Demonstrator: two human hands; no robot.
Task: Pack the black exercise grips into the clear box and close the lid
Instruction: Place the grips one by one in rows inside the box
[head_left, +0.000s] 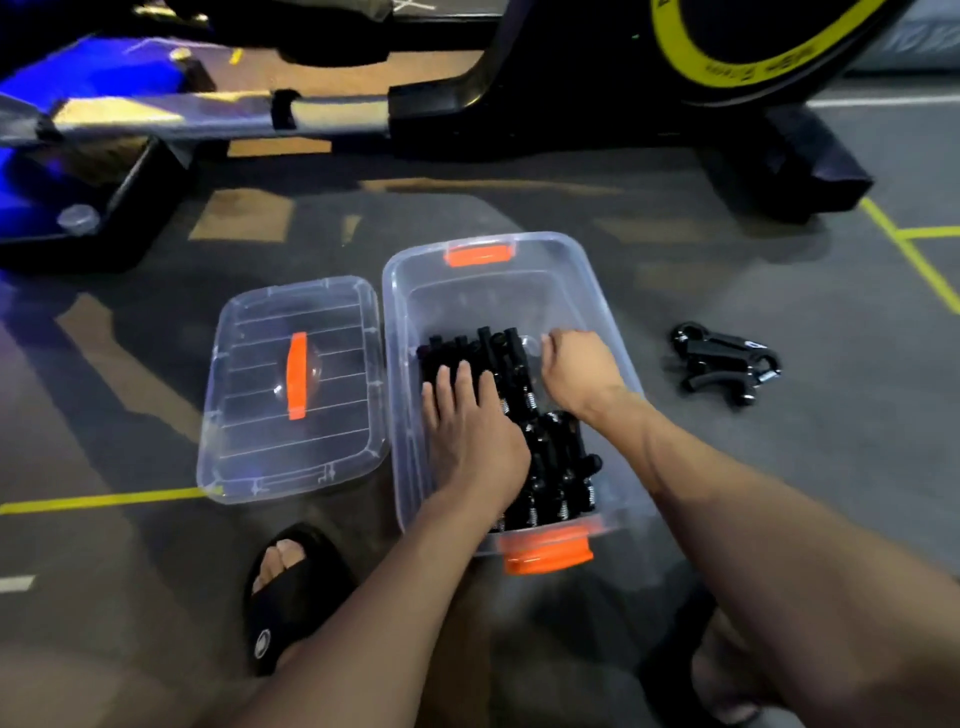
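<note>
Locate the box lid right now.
In the head view the lid lies flat on the floor to the left of the clear box, right beside its long wall, orange handle up.

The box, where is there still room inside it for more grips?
The far end of the clear box, under the far orange latch, is bare. The near part is crowded with packed grips, and the left hand and right hand rest there.

We see a clear box of glossy transparent plastic with smooth orange plastic latches; its lid matches. The black exercise grips look matt, with shiny metal springs. The floor is dull grey.
</note>
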